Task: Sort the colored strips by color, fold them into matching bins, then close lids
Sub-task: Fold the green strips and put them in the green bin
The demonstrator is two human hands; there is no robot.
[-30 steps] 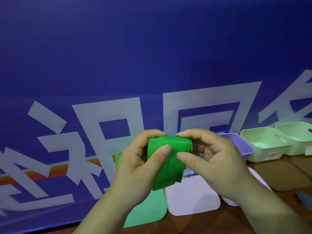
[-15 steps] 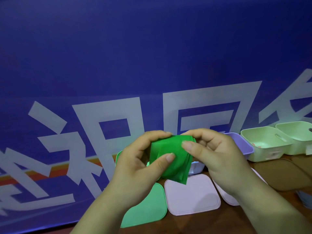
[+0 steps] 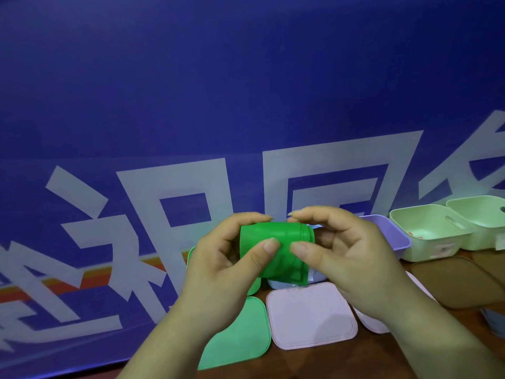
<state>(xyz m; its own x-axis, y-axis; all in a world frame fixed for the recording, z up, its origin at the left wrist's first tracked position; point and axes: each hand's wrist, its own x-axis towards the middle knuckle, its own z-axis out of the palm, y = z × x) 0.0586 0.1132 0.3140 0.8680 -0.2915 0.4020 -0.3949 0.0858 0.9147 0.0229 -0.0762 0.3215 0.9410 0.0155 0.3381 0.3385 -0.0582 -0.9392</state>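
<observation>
Nearest, smooth rounded-square green plastic lid (image 3: 240,335) and pale pink lid (image 3: 310,315) flat on brown table (image 3: 287,363). Above them, left hand (image 3: 218,266) and right hand (image 3: 347,255), fingers curled, pinch glossy folded green rubbery strip (image 3: 276,248). Behind, lilac bin (image 3: 388,236), mint bins (image 3: 431,233).

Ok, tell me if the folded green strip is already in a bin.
No: the left hand and right hand pinch the folded green strip in midair.

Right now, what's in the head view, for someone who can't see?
A left hand and right hand pinch a folded green strip above a green lid and pink lid. A purple bin and pale green bins stand open.
</observation>
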